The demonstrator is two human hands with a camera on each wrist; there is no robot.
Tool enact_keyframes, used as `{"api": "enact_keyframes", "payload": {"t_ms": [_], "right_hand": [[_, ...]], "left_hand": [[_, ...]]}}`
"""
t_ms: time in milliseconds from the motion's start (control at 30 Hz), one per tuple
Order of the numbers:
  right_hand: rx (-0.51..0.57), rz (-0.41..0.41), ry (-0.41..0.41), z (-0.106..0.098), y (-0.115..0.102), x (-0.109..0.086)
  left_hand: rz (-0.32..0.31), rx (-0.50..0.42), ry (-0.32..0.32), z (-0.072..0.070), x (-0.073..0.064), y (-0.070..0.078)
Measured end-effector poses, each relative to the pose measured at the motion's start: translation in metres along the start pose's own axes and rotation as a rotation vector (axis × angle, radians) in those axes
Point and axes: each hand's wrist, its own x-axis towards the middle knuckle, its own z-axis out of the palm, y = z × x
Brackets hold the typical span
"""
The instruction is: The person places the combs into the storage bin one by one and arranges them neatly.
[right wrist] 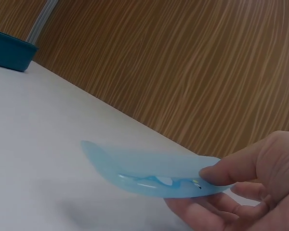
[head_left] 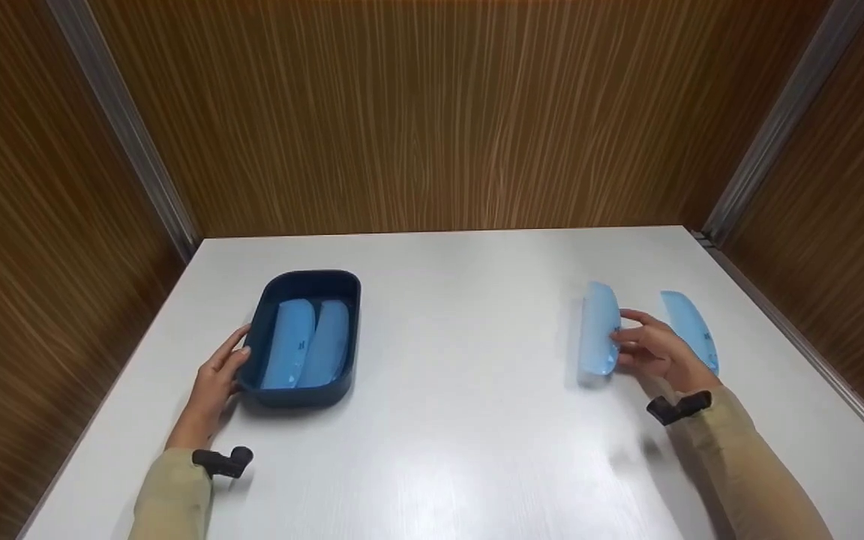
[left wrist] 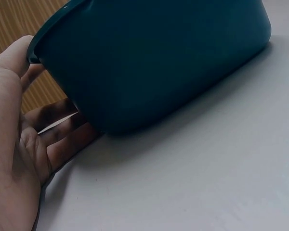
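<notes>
I take the dark blue bin (head_left: 297, 397) as my landmark: from here I see it standing on the white table (head_left: 462, 330), with two light-blue curved pieces, the left piece (head_left: 288, 343) and the right piece (head_left: 328, 341), lying side by side inside it. My left hand (head_left: 213, 379) is at the bin's left side, its thumb at the rim and its fingers fairly straight and spread against the outer wall. Well to the right of the bin, my right hand (head_left: 655, 349) pinches a matching held piece (head_left: 598, 330) by its edge farthest from the bin, thumb above and fingers beneath. The shadow below suggests to me that it is raised off the table. Farther from the bin, just beyond that hand, a loose piece (head_left: 694, 330) lies on the table. What I'd worry about is the pinch: it takes only that one edge, and the surface looks smooth and glossy, so a slack thumb could let the piece swivel or slip and drop well short of the bin. Too hard a squeeze might bow it, if it's as thin as I judge. The right wrist or sleeve could also brush the loose piece and push it farther away, and an uneven push from my left hand could slide or tip the bin.
</notes>
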Motion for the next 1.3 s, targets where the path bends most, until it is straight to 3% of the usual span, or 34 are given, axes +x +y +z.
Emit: {"api": "enact_keyframes", "payload": {"t_ms": [233,433,700,1300], "right_hand": [[0.025,0.0,-0.022,0.015,-0.004,-0.001],[0.164,-0.038,-0.076,0.024,-0.005,0.004],[0.225,-0.073,-0.154,0.035,-0.007,0.003],[0.227,-0.081,-0.257,0.065,-0.006,0.002]], "left_hand": [[0.012,-0.003,0.009,0.0,0.0,0.0],[0.003,-0.001,0.004,0.0,0.001,0.0],[-0.02,0.005,0.009,0.001,0.001,0.001],[-0.009,-0.011,0.016,0.0,0.001,-0.001]]}}
